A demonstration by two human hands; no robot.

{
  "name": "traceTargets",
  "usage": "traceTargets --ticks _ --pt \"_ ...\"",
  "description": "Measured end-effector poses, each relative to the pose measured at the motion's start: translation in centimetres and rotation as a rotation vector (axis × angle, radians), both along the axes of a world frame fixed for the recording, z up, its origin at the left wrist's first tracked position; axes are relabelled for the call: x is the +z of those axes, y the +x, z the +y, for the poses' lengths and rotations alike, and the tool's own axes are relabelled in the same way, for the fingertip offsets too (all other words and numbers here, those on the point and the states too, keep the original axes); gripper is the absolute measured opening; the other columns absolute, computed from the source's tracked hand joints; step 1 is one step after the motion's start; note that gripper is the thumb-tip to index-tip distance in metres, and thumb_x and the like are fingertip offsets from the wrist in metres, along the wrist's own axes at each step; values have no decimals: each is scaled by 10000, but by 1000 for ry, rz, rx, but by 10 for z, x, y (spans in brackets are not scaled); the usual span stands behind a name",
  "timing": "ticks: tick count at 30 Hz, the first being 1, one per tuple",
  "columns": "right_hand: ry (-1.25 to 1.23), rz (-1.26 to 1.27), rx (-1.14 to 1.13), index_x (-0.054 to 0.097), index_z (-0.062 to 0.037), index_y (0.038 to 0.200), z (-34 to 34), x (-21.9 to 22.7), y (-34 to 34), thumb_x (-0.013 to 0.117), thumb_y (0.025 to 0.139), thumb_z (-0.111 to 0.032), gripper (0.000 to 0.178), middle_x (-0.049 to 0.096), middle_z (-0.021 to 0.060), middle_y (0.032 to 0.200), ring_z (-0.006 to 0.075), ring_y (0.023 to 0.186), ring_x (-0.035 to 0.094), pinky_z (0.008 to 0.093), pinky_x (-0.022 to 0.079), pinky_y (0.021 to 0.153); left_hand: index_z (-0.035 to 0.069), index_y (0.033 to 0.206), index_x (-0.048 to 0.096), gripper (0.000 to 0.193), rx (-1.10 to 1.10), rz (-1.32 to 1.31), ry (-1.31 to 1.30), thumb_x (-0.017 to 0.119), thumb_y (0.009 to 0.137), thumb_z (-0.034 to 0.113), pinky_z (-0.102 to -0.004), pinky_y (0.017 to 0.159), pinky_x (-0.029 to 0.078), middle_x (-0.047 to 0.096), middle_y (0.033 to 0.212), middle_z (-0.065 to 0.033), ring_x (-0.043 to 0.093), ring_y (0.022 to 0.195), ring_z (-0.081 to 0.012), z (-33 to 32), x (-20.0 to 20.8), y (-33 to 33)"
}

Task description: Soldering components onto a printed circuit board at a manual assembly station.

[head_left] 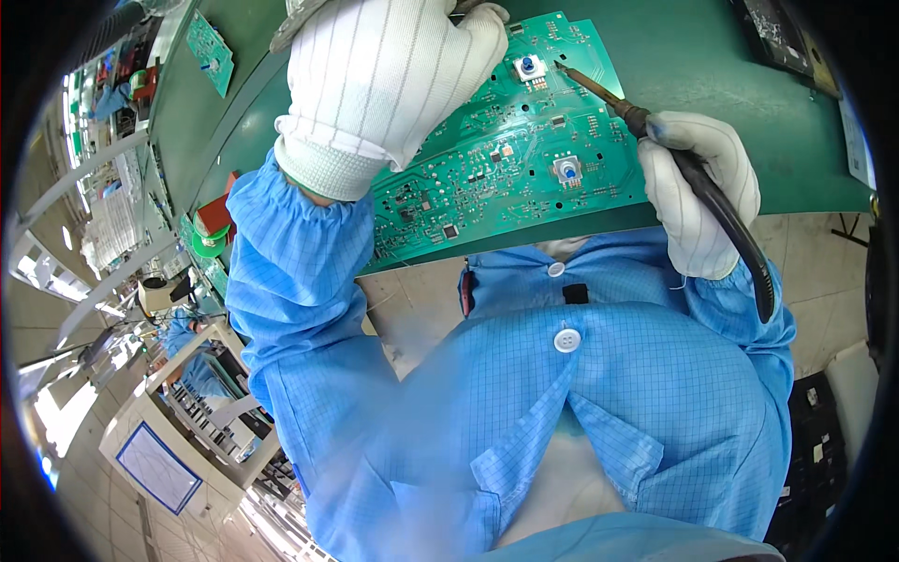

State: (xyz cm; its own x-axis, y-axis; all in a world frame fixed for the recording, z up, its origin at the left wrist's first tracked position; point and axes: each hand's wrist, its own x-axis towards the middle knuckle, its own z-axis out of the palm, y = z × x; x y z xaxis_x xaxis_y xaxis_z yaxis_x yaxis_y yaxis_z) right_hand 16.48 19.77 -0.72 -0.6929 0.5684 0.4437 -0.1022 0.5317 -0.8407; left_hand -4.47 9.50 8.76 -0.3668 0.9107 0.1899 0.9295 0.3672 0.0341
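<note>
A green circuit board panel [487,211] lies on the green tabletop, dotted with small parts. Two white square components with blue centres, an upper one [529,67] and a lower one [567,170], sit on its right half. My right hand [702,183], in a white striped glove, is closed round the dark handle of a soldering iron [637,117]. Its tip points at the board just right of the upper component. Over the board's upper left, my gloved left hand [384,80] is closed, thumb and fingers together at the top edge; what it pinches is mostly cut off.
Another green circuit board [209,54] lies at the far left of the tabletop [749,103]. A black device [773,36] stands at the upper right. By my left sleeve are a red block [217,208] and a round green item [208,242]. A person in blue [192,361] is farther left.
</note>
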Motion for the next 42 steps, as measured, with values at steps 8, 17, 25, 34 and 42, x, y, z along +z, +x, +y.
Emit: traceTargets --ticks 8,17,25,34,42 --pt "84 21 95 649 0 1026 5 -4 -3 699 813 68 229 679 118 964 128 661 626 256 504 591 64 827 663 160 -24 -55 -14 578 837 200 -416 657 530 664 757 -157 655 705 -344 12 5 3" --pt "193 17 143 642 -4 1036 9 -7 -4 706 818 58 236 684 127 955 153 674 642 267 512 598 58 808 648 137 -77 -40 27 584 825 178 -402 644 531 652 717 -155 654 676 -329 13 0 3" --pt "139 19 140 644 2 1033 10 -4 -4 708 810 58 239 686 133 954 162 684 644 276 515 610 67 789 632 114 -102 -48 51 600 814 173 -400 629 527 630 676 -134 645 650 -313 16 -2 5" --pt "110 7 93 658 -13 978 8 -3 -5 761 763 11 239 710 131 932 252 782 714 321 572 674 84 770 608 86 -179 11 113 634 791 162 -408 607 519 613 648 -126 638 635 -313 14 -13 1" --pt "140 10 84 656 -11 972 9 -3 -6 764 754 14 245 710 124 917 252 766 711 323 574 663 73 776 611 136 -136 -37 74 640 812 201 -419 601 515 609 641 -143 639 638 -328 13 -6 9"
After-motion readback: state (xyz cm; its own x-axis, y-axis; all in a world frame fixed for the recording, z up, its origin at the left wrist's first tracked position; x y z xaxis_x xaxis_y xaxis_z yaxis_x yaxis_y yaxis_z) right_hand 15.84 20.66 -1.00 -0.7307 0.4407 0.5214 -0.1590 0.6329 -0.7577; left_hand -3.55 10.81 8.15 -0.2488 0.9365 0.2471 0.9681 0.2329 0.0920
